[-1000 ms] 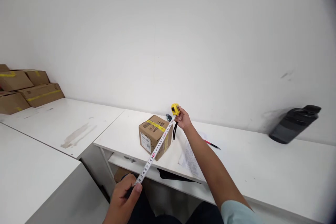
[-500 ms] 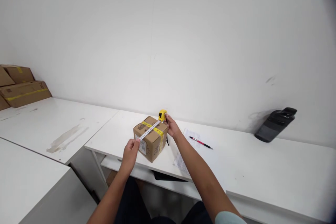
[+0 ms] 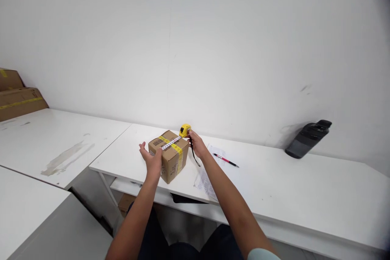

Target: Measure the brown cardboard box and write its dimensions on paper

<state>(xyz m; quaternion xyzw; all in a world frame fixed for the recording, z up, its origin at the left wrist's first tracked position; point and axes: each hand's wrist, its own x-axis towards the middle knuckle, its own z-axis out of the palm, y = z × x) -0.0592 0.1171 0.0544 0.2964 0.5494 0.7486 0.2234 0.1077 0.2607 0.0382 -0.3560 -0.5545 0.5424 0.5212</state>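
A small cardboard box [image 3: 173, 166] with yellow tape stands on the white table. The white blade of a tape measure [image 3: 184, 130] lies across its top. My right hand [image 3: 196, 144] grips the yellow case at the far right corner of the box, and a black strap dangles beneath it. At the near left side is my left hand [image 3: 152, 162], its fingers spread apart. Its thumb is against the box's front edge, close to the blade's end; whether it touches the blade I cannot tell.
Right of the box lie a red and black pen [image 3: 226, 160] and sheets of paper [image 3: 204, 183]. A dark bottle [image 3: 307, 140] leans on the wall at the right. Stacked cardboard boxes [image 3: 21, 101] are at the far left. A shelf [image 3: 195, 208] runs under the table.
My left fingers have opened away from the blade's end and spread beside the box. The blade's end has drawn back a little from the front edge. The view has shifted slightly right.
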